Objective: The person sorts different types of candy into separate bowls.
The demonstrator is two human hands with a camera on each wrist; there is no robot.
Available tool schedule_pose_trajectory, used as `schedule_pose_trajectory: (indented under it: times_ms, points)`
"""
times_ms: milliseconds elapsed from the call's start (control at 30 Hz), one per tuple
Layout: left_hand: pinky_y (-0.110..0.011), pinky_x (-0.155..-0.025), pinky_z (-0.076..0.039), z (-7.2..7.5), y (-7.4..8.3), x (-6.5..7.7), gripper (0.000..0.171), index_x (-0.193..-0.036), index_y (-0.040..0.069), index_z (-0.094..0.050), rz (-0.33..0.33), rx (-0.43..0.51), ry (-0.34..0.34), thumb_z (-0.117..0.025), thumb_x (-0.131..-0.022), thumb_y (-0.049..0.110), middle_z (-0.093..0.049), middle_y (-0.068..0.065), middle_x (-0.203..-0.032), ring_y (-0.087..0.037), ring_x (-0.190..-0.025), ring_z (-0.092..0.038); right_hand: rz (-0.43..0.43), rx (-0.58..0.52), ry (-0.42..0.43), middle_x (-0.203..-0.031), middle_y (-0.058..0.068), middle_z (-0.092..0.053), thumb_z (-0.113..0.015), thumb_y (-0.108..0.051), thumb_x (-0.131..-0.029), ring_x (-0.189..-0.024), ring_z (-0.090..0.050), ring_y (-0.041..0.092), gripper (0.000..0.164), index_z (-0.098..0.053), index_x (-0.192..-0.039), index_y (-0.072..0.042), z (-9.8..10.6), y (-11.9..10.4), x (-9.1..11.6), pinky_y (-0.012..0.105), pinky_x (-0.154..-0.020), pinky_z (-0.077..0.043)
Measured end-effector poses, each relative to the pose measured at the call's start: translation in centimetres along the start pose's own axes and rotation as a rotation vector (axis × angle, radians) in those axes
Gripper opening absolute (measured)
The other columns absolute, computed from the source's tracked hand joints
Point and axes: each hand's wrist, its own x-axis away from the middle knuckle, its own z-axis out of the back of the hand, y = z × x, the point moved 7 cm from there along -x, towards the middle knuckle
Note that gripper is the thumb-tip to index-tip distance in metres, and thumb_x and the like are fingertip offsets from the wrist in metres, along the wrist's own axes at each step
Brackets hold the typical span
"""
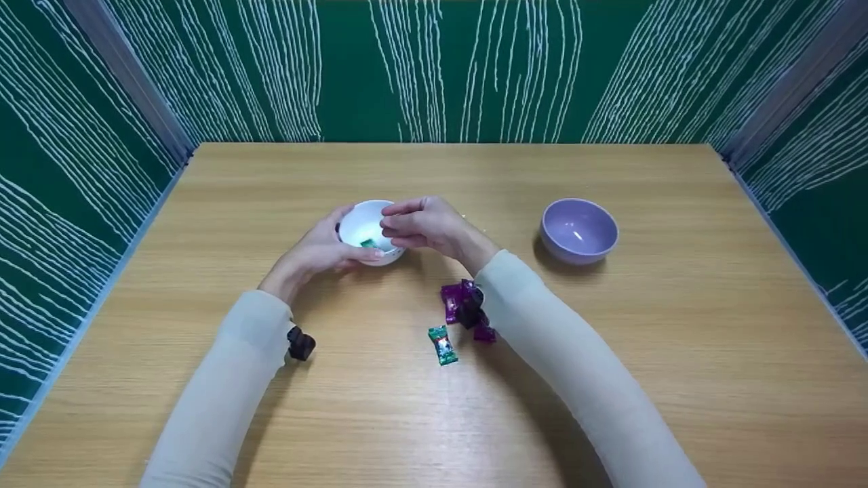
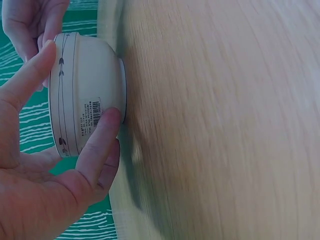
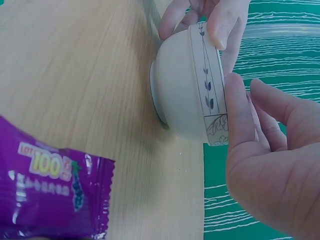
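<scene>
My left hand (image 1: 317, 248) grips a white bowl (image 1: 358, 224), thumb at the rim and fingers along the outside. In the left wrist view the bowl (image 2: 90, 65) shows a barcode label and a leaf-patterned band. A green-wrapped candy (image 1: 368, 243) lies inside it. Over the bowl's right side hangs my right hand (image 1: 437, 227), its fingers loosely bent and apart from the thumb. I see nothing between those fingertips; in the right wrist view the hand (image 3: 275, 140) is close by the rim, and whether it touches cannot be told.
Several purple-wrapped candies (image 1: 450, 303) lie partly hidden under the right wrist, with a green-wrapped candy (image 1: 443, 346) in front of them. A purple bowl (image 1: 578, 254) stands to the right on the wooden table (image 1: 352, 413). A green wall with white streaks (image 1: 454, 68) rises behind.
</scene>
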Motion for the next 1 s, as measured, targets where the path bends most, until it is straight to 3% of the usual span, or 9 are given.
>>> schedule_pose_trajectory:
  times_ms: [267,567,767,1000]
  points:
    - [-0.043,-0.111,-0.04,0.0,0.1,0.0,0.121,-0.163,0.02,-0.019,0.001,-0.001,0.0,-0.096,-0.07,0.033,-0.032,-0.011,-0.157,-0.03,-0.135,-0.039,0.016,-0.008,-0.026,-0.128,0.019,-0.067,-0.07,-0.01,-0.097,-0.109,-0.07,0.025,0.036,-0.066,-0.133,-0.003,0.1,0.0,0.4,0.032,-0.085,-0.058]
    - [-0.045,-0.113,-0.039,0.0,-0.1,-0.1,0.118,-0.163,0.022,-0.02,0.0,-0.017,0.012,-0.094,-0.072,0.035,-0.033,-0.01,-0.157,-0.031,-0.135,-0.039,0.043,0.09,-0.085,-0.129,0.017,-0.064,-0.07,-0.012,-0.097,-0.113,-0.067,0.032,0.04,-0.063,-0.135,-0.002,0.2,-0.3,1.8,0.039,-0.088,-0.058]
    - [-0.044,-0.114,-0.036,0.0,0.0,-0.2,0.12,-0.163,0.019,-0.02,-0.02,-0.034,0.003,-0.095,-0.071,0.036,-0.034,-0.011,-0.156,-0.03,-0.134,-0.04,0.034,0.214,-0.16,-0.13,0.015,-0.061,-0.071,-0.014,-0.097,-0.116,-0.064,0.036,0.042,-0.061,-0.136,-0.003,0.3,-0.3,3.5,0.047,-0.093,-0.055]
    - [-0.042,-0.112,-0.038,0.0,0.1,-0.1,0.121,-0.163,0.02,-0.02,-0.023,0.006,-0.003,-0.096,-0.07,0.031,-0.033,-0.01,-0.157,-0.03,-0.133,-0.041,-0.006,0.492,-0.376,-0.139,0.015,-0.052,-0.076,-0.022,-0.093,-0.117,-0.062,0.037,0.058,-0.052,-0.144,-0.01,-0.8,1.2,6.4,0.051,-0.093,-0.055]
